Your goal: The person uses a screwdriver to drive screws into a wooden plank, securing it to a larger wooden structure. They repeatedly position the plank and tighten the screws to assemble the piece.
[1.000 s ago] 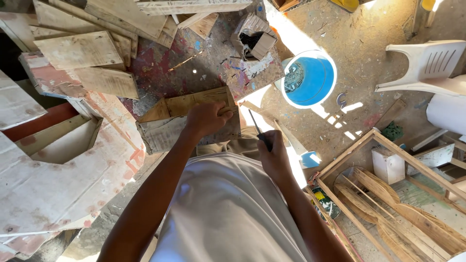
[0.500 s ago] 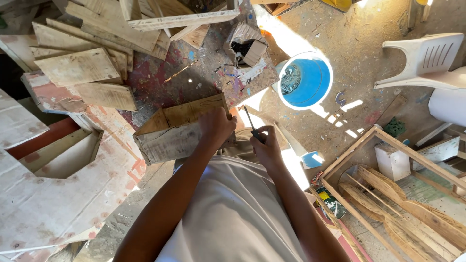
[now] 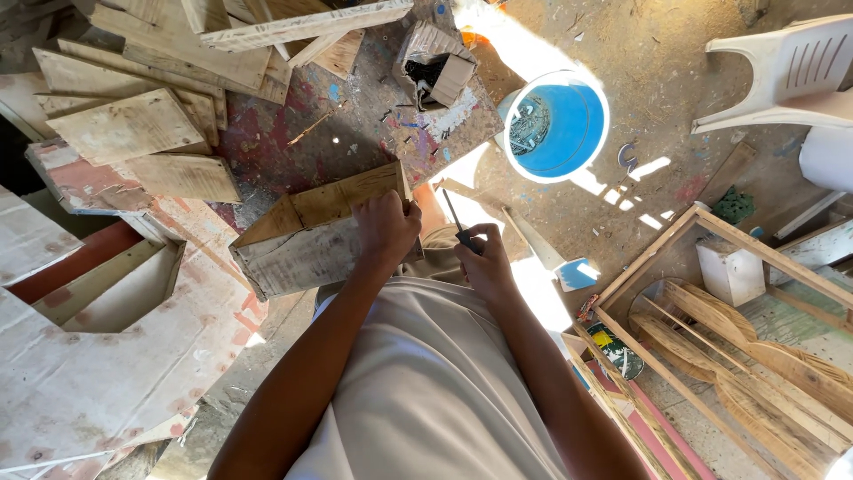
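Plywood, pale and rough at the edges, makes up the open wooden box (image 3: 311,236) that lies tilted on its side at the near edge of the paint-stained work surface (image 3: 355,133), just in front of the person's light shirt. The left hand (image 3: 385,227) rests on the box's upper right corner, its grip curled over the top panel and closed on the wood. The right hand (image 3: 484,262) is just beside it, to the right of the box and not touching it; its grip is pinched around the dark handle of a thin metal-shafted tool (image 3: 458,222), whose slim shaft points up and away from the body. What kind of tip the tool has is too small to tell.

Behind the box, the surface carries a stack of loose plywood offcuts (image 3: 151,133) at the left and a small open wooden box with dark contents (image 3: 435,67) near the far edge. On the dusty floor to the right stands a round blue bucket with a white rim (image 3: 555,124), partly in sunlight. A white plastic chair (image 3: 791,71) sits at the far right. Lower right, a rectangular frame of wooden slats (image 3: 711,311) holds curved wooden pieces. White-painted boards (image 3: 98,373) lie at the lower left, well apart from both hands.
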